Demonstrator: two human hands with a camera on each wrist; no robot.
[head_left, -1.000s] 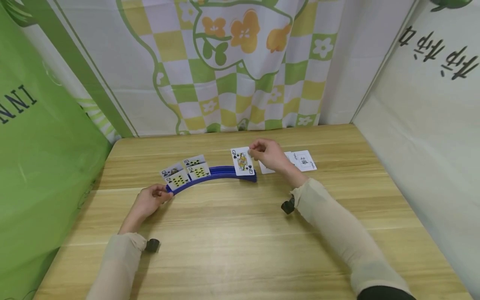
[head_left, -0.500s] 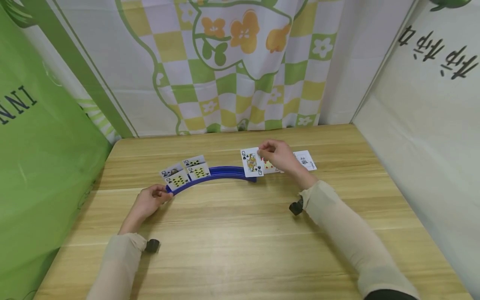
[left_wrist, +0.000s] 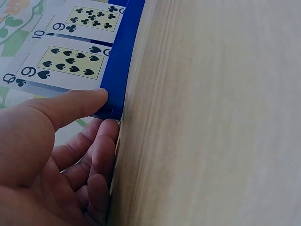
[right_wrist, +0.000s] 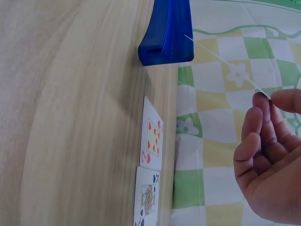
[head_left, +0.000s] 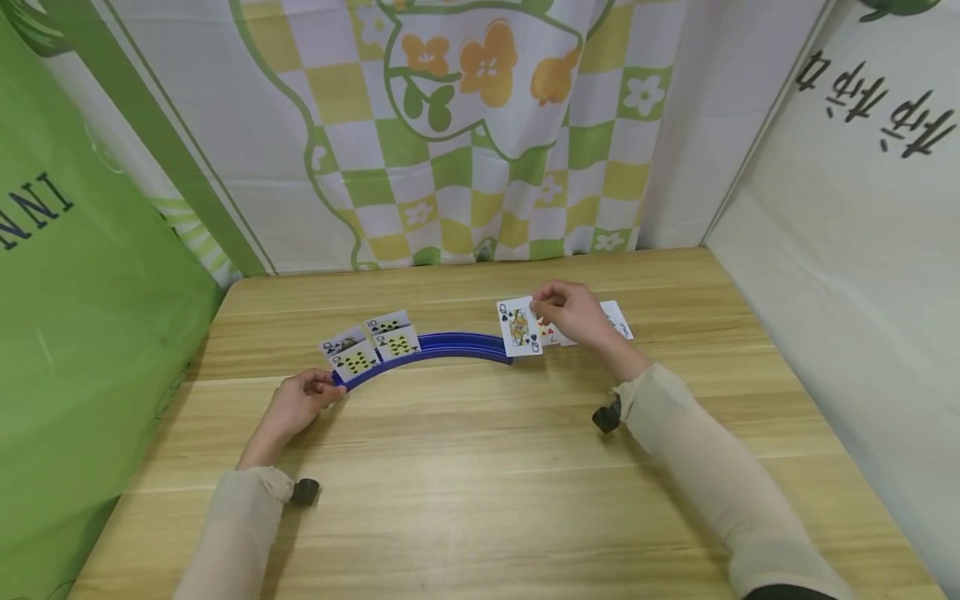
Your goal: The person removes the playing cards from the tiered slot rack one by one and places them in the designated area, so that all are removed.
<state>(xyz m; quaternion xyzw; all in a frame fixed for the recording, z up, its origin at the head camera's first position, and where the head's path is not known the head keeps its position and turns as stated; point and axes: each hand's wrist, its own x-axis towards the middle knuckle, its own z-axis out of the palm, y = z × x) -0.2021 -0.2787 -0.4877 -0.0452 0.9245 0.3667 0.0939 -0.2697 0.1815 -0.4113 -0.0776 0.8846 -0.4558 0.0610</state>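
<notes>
Rack (head_left: 459,344): left end was gripped by left hand (head_left: 295,403) | queen (head_left: 518,327): was pinched by right hand (head_left: 576,315) near rack's right end.

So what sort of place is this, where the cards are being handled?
Probably a small screened-off booth or filming corner, though I can't be sure: a checked curtain hangs behind the wooden table, and a green sheet and a pale sheet close in its sides.
</notes>
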